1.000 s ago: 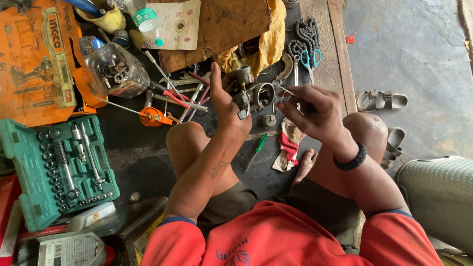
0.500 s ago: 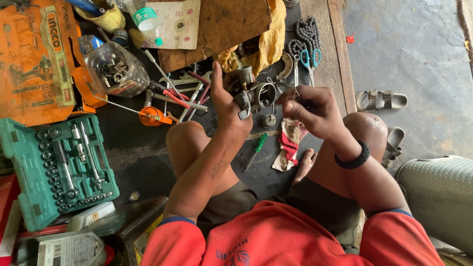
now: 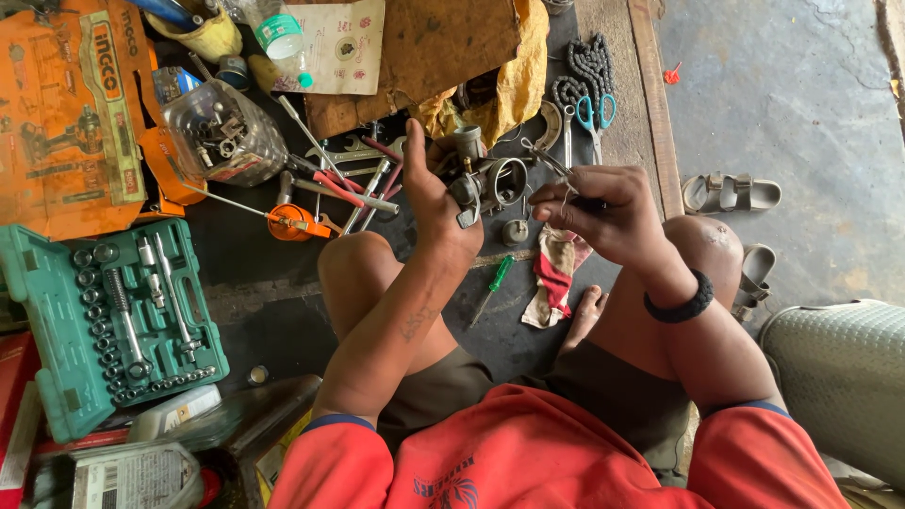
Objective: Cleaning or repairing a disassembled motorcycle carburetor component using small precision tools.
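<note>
The dark, dirty work floor (image 3: 264, 283) sits on the left. A grey concrete floor (image 3: 801, 94) lies right, past a wooden plank edge (image 3: 650, 94), in daylight.

Socket set case (image 3: 57, 377) was teal green, sockets silver. Beside it, cardboard box (image 3: 66, 113) orange with dark print. Screwdriver (image 3: 492, 285) handle green. Rag (image 3: 556, 273) red and cream striped. Scissors (image 3: 592, 111) handles blue. Wristband (image 3: 677, 303) black. Shirt (image 3: 566, 462) red-orange, blue-edged sleeves. Carburetor (image 3: 485, 179) dull grey.

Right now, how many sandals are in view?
2. One grey sandal lies flat on the concrete floor beyond the right knee; the second sandal sits nearer, partly hidden behind that knee. Others may be out of sight.
</note>
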